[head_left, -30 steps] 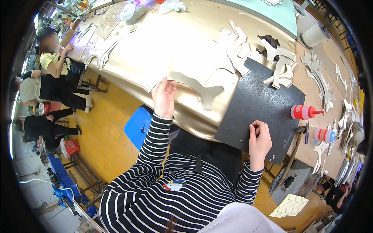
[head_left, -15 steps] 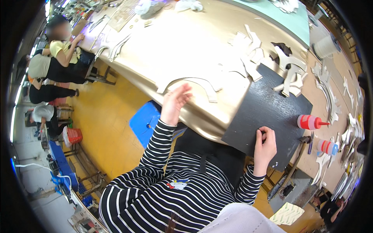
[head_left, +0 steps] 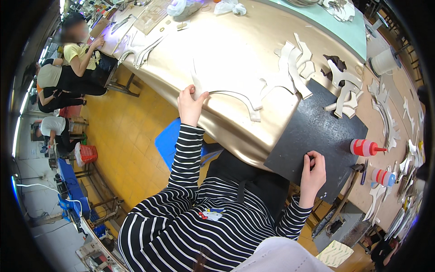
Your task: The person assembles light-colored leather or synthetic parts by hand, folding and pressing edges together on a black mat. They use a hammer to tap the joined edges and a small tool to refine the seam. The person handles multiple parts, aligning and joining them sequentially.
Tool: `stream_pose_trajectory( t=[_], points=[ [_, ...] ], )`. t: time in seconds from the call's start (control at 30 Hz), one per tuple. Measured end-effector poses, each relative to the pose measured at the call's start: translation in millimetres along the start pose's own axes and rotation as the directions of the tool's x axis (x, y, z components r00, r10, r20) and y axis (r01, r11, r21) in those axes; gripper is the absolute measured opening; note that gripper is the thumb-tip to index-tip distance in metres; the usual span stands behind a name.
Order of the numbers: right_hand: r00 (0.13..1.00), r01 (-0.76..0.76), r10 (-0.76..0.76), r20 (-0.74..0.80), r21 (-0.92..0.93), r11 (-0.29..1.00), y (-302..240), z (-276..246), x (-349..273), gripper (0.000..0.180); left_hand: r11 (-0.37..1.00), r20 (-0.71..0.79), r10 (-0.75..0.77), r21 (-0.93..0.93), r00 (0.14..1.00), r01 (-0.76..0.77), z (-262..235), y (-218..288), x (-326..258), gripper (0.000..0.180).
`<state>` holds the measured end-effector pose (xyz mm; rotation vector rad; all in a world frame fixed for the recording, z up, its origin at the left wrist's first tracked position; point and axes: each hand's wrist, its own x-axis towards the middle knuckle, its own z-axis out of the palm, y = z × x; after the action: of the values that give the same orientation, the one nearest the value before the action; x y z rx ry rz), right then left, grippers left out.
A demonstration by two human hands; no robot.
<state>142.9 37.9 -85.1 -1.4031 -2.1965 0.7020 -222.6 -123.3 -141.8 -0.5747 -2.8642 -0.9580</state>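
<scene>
Left hand (head_left: 190,105) pinched curved cut piece (head_left: 229,97); could snag neighbouring pieces (head_left: 294,68). Right hand (head_left: 312,172) curled, seemingly empty, on black mat (head_left: 317,131).

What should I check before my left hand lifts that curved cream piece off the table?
1. Left hand on the curved cream piece: ok, fingers on its end.
2. Grip closed around it: cannot tell.
3. Piece free of the neighbouring cut pieces: not ok, its far end meets them.
4. Right hand steady on the black mat: ok.
5. Red-capped bottle clear of the path: ok.
</scene>
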Motion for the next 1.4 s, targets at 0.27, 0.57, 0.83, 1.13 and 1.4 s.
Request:
stream_pose_trajectory(
  t=[0.27,0.57,0.83,1.13,1.4],
  points=[
    [1.0,-0.019,0.019,0.016,-0.014,1.0,1.1,0.6,0.7,0.006,0.999,0.065,0.027,0.024,0.998,-0.029,-5.4,-2.4,11.1,0.043],
    [1.0,-0.018,0.019,0.019,-0.004,1.0,3.6,1.6,0.0,0.006,0.915,-0.334,0.387,0.022,0.859,-0.404,-1.3,25.2,-11.5,0.031],
    [0.896,0.351,-0.278,-0.346,0.17,0.921,-41.6,-40.1,-2.4,0.012,0.437,0.31,0.275,-0.883,0.91,0.169,-54.5,110.6,-64.8,0.015],
    [0.923,0.38,-0.385,-0.022,0.211,0.9,-72.1,-88.1,4.0,0.017,0.204,0.805,0.534,-0.419,0.258,0.885,-52.0,205.0,-130.9,0.023],
    [0.989,0.047,-0.138,0.051,0.783,0.62,-42.8,-85.0,-21.1,0.016,0.127,0.722,0.686,0.006,-0.092,0.992,-38.1,214.9,-156.8,0.023]
  ],
)
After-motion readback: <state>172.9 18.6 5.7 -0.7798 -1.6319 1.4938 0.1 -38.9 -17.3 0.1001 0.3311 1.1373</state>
